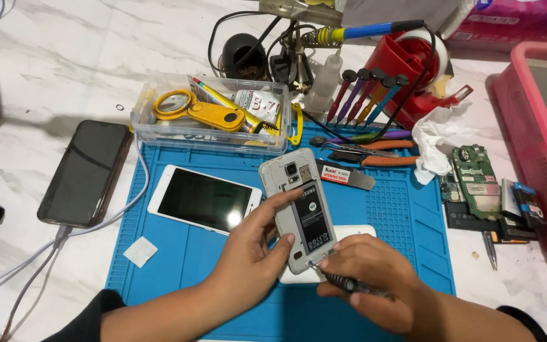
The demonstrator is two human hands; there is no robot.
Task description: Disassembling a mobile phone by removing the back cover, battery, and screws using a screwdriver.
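Note:
My left hand (251, 253) grips an open-backed silver smartphone (295, 206) by its left edge, rear side up, with its black battery exposed. My right hand (365, 278) pinches a thin dark screwdriver (340, 280) whose tip touches the phone's lower right corner. Both hands hover over a blue silicone work mat (406, 221). A white phone (204, 199) with a dark screen lies on the mat just left of them. A white flat piece (362, 231) lies under the held phone.
A clear plastic box (210, 117) of tools sits behind the mat. A black phone (87, 171) on a cable lies at the left. Screwdrivers in a red holder (406, 69), pliers (381, 152), circuit boards (476, 180), crumpled tissue and a pink basket (542, 139) stand at the right.

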